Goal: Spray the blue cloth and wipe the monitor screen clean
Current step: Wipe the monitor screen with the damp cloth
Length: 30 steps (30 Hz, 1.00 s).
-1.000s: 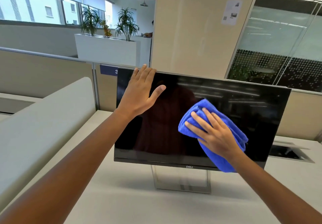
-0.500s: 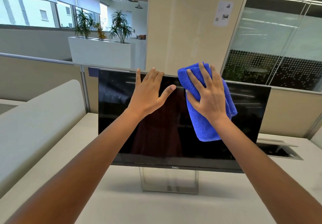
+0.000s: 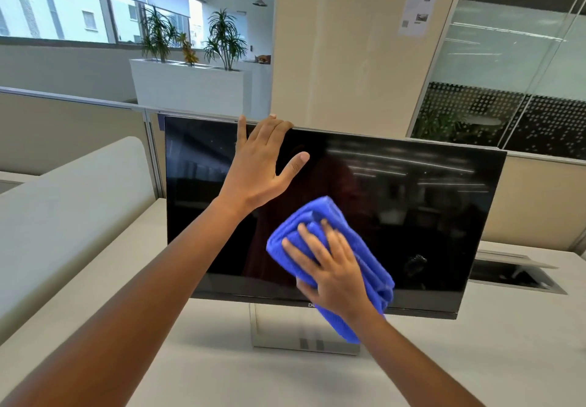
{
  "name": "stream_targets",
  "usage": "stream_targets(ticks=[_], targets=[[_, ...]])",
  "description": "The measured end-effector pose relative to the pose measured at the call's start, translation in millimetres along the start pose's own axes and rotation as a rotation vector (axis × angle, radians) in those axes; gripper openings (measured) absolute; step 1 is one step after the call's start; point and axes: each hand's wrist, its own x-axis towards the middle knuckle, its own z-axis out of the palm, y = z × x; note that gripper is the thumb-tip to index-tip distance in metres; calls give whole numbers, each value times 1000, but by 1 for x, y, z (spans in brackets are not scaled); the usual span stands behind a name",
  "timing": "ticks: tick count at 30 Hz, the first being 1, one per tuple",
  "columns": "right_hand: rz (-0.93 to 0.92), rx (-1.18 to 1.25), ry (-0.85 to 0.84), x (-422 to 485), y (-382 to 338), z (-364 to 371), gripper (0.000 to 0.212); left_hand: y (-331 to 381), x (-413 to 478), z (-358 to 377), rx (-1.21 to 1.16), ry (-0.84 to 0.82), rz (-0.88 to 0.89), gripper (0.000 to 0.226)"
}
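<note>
Right hand (image 3: 333,276) slid blue cloth (image 3: 367,264) down monitor (image 3: 412,200), fingers (image 3: 301,256) spread; left hand (image 3: 257,169) flat, unmoved.

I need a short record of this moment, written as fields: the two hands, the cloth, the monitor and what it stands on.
left hand: flat against the upper screen, fingertips at the top edge
right hand: presses the cloth on the screen, fingers spread
cloth: blue, folded, low on the screen, hanging past the bottom edge
monitor: dark, on its stand
desk: pale, under the stand
</note>
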Motion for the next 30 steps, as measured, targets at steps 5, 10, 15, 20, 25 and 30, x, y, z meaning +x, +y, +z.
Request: stream_targets(ticks=[5,10,15,20,25,30], targets=[[-267,-136,-207,-48,-14,4,66,1,-3,-2,3,-9,5,60],[-448,-176,-247,-38,14,-12,58,1,-1,-5,50,-65,2,63],[-320,-262,-143,4,71,-43,61,7,2,-6,88,-111,3,64],[-53,-346,12,62,121,-74,52,27,6,-3,129,-183,23,86],[246,-238,70,78,137,-81,52,49,17,9,123,-245,53,67],[294,-152,137,56,111,-61,50,67,22,21,59,-204,33,95]])
